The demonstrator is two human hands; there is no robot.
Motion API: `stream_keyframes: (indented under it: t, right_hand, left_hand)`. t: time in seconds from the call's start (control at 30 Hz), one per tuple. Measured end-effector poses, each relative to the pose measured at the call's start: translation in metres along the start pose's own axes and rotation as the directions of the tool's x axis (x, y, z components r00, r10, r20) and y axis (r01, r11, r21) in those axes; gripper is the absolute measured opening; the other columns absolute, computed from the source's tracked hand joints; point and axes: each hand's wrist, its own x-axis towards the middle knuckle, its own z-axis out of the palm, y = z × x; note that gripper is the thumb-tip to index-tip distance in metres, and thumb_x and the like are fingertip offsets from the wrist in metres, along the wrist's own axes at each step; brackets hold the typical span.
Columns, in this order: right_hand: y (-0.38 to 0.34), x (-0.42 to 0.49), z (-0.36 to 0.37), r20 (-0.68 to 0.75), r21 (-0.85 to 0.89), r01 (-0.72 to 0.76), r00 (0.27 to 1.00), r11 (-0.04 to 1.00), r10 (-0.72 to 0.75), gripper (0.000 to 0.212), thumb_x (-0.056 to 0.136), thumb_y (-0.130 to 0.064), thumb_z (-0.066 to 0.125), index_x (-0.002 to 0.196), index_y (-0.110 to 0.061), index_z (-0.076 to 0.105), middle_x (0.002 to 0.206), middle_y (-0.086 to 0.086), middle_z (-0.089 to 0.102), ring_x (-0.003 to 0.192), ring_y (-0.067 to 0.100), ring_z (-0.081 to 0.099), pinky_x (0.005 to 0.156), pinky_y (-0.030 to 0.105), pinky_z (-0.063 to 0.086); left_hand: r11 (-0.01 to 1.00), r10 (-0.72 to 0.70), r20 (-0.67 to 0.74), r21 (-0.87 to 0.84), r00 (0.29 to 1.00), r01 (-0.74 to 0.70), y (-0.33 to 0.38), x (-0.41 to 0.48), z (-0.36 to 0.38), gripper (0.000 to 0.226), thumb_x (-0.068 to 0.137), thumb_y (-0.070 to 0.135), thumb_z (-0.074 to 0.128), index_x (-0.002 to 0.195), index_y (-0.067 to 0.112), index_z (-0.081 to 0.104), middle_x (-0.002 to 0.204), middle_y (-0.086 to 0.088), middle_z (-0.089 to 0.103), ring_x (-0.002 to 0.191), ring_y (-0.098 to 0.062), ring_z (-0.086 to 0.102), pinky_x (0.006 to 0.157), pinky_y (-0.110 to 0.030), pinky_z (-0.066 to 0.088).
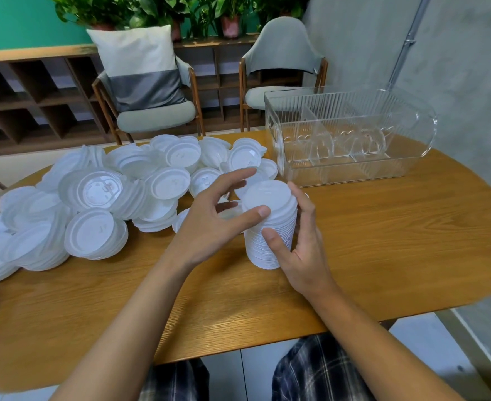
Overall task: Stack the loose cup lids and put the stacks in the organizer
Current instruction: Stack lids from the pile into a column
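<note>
Wood-grain table [383, 241], rounded at its ends, carries everything we work with. We take the stack of lids [282, 218] as our mark: it stands upright on the table. To the left of the stack and behind it sprawls the heap of loose lids [108, 192], white, some nested in short tilted piles. Behind the stack and to its right sits the clear organizer [339, 108], ribbed-walled and apart from the stack. Farther behind the stack are a chair [154, 117] bearing a white and grey cushion [140, 65], a second chair [282, 53], a brown cubby shelf [36, 91], potted plants [230, 13] and a green wall [13, 18]. A grey wall [470, 68] rises to the stack's far right.

The heap runs off the frame far left of the stack, so we cannot see its end. The organizer's dividers are clear on clear, and we cannot count its compartments surely. The embossing on the lids is too blurred to read. Our right hand covers part of the stack's right side.

Our right hand [305, 250] grips the stack, thumb on the near side, fingers curled round the far side. Our left hand [209, 215] is spread and holds nothing: its thumb tip touches the stack's upper edge, and its fingers arch loosely above the lids just left of the stack.
</note>
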Motion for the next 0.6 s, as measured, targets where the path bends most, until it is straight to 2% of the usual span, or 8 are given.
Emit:
stream_keyframes:
  t: [0.07,0.17,0.33,0.47,0.53,0.6]
  right_hand:
    - [-0.001,0.0,0.0,-0.005,-0.006,-0.004,1.0,1.0,0.004,0.071,0.097,-0.058,0.06,0.156,-0.045,0.024,0.148,-0.033,0.044,0.136,0.004,0.053,0.102,0.015,0.047]
    - [-0.002,0.0,0.0,-0.019,-0.023,-0.01,1.0,1.0,0.009,0.072,0.096,-0.063,0.06,0.155,-0.057,0.019,0.153,-0.021,0.045,0.138,0.007,0.052,0.105,0.019,0.048]
    - [0.002,-0.002,-0.001,-0.005,-0.089,0.002,1.0,0.996,-0.002,0.067,0.097,-0.065,0.057,0.154,-0.057,0.024,0.156,-0.017,0.043,0.145,0.014,0.046,0.114,0.038,0.046]
    - [-0.001,-0.002,-0.002,0.005,-0.076,-0.017,1.0,0.997,0.018,0.065,0.097,-0.064,0.058,0.154,-0.053,0.028,0.154,-0.008,0.046,0.144,0.016,0.047,0.113,0.044,0.047]
    - [-0.002,-0.003,-0.003,0.032,-0.08,-0.031,0.999,0.996,0.033,0.069,0.097,-0.059,0.062,0.156,-0.051,0.026,0.155,-0.01,0.045,0.144,0.014,0.046,0.114,0.04,0.047]
    - [-0.004,-0.008,-0.003,0.05,-0.126,-0.057,0.997,0.99,0.064,0.088,0.092,-0.05,0.074,0.158,-0.052,0.015,0.157,-0.018,0.039,0.146,0.004,0.042,0.113,0.021,0.042]
  left_hand:
    - [0.999,0.012,0.055,-0.053,0.998,-0.009,0.003,0.003,0.001,0.06,0.085,0.031,0.087,0.14,0.029,0.064,0.139,0.013,0.066,0.135,-0.007,0.058,0.112,-0.043,0.049]
    - [0.997,0.027,0.037,-0.073,0.999,-0.024,0.003,0.006,0.002,0.058,0.079,0.024,0.091,0.133,0.022,0.069,0.133,0.009,0.071,0.128,-0.011,0.064,0.111,-0.046,0.051]
    - [0.995,0.07,-0.011,0.068,0.997,-0.07,0.002,0.007,0.004,0.058,0.075,0.039,0.093,0.128,0.028,0.072,0.126,0.013,0.071,0.122,-0.009,0.066,0.105,-0.044,0.055]
    - [0.993,0.077,-0.032,0.091,0.996,-0.074,-0.001,0.007,0.005,0.061,0.072,0.052,0.09,0.127,0.031,0.071,0.124,0.015,0.07,0.12,-0.01,0.065,0.103,-0.044,0.055]
    - [0.997,0.052,-0.022,0.05,0.998,-0.051,-0.004,0.006,0.008,0.06,0.075,0.046,0.092,0.128,0.031,0.069,0.126,0.014,0.069,0.121,-0.009,0.065,0.102,-0.041,0.056]
    - [0.999,0.025,-0.004,-0.04,1.0,-0.025,-0.009,0.001,0.014,0.058,0.081,0.038,0.089,0.133,0.032,0.064,0.129,0.014,0.067,0.122,-0.007,0.064,0.097,-0.032,0.057]
